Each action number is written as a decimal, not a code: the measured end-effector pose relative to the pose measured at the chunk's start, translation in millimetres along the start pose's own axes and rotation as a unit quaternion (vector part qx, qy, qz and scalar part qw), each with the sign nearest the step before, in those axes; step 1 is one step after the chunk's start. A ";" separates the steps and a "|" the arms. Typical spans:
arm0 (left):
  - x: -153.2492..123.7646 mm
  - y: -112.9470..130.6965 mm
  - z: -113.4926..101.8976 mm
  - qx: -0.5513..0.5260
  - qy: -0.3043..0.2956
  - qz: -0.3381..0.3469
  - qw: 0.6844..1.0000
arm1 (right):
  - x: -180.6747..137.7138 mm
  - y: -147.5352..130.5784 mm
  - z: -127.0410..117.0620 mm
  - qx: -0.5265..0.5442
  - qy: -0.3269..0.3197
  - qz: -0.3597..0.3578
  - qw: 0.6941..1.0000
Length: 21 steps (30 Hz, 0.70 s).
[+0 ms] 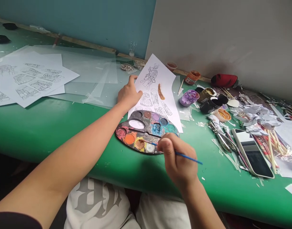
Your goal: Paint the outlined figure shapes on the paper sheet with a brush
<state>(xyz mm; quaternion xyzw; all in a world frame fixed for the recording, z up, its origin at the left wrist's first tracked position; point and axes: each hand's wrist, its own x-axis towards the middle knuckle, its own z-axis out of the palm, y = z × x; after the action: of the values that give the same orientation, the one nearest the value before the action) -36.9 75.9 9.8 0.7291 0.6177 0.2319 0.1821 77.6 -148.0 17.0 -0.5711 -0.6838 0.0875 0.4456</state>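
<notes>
My right hand is closed around a thin blue paintbrush, its tip in the brown paint of a well in the palette. That palette is dark and oval, with several wells of coloured paint. It overlaps the lower end of a white sheet printed with black line drawings. My left hand lies at the sheet's left edge, thumb and forefinger spread apart. On the sheet, right of the drawings, is a curved brown shape; whether it is painted on or a loose piece, I cannot tell.
Printed sheets and clear plastic sheets lie left on the green table. To the right are a purple paint jar, an orange paint jar, dark jars, scissors, a phone, and paper scraps.
</notes>
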 end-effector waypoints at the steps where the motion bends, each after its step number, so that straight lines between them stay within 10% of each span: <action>1: -0.1 0.1 0.0 0.000 0.000 0.001 1.000 | -0.4 0.1 0.1 0.006 -0.016 -0.008 1.000; 10: 0.0 0.4 -0.1 -0.005 0.006 0.005 1.000 | 0.8 -1.4 -2.1 0.049 -0.050 0.016 0.997; 21: 0.2 -2.4 0.5 -0.018 0.009 0.017 1.000 | -0.3 3.9 -4.9 0.149 0.085 0.121 0.978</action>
<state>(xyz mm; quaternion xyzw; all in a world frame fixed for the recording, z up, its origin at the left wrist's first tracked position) -38.5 76.5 8.1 0.7336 0.6029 0.2526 0.1857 83.8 -148.9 17.3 -0.5819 -0.5488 0.1932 0.5682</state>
